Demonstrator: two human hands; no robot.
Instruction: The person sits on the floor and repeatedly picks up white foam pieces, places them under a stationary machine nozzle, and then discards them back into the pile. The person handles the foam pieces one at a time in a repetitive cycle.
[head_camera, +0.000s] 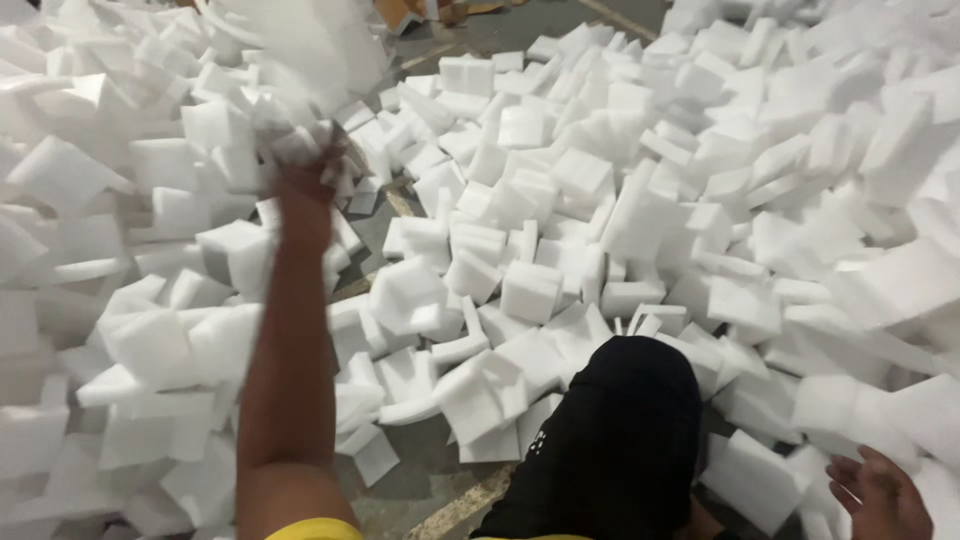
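Left hand: we see our left hand (305, 175) raised up and away from us, its grip closed around a white foam piece (290, 60); motion blur hides the fingers, so we cannot tell how firm the hold is.
Held foam, place: it is up in the air at the top left, above the heap of foam blocks (530, 290), clear of the floor (420, 490).
Held foam, pointing: blurred, but its long axis seems to run from the hand up and to the right, the free end pointing away from us; we cannot be sure.
Right hand: our right hand (880, 495) is low at the bottom right, fingers spread and empty, touching or just beside a foam block (755, 480).
Knee: our black-clad knee (610, 440) is among the blocks.
Risk, slip: we judge the held piece could slip out mid-swing, since it is light and moving fast.
Risk, heap: we judge the arm or the knee could knock loose blocks and slide the pile.
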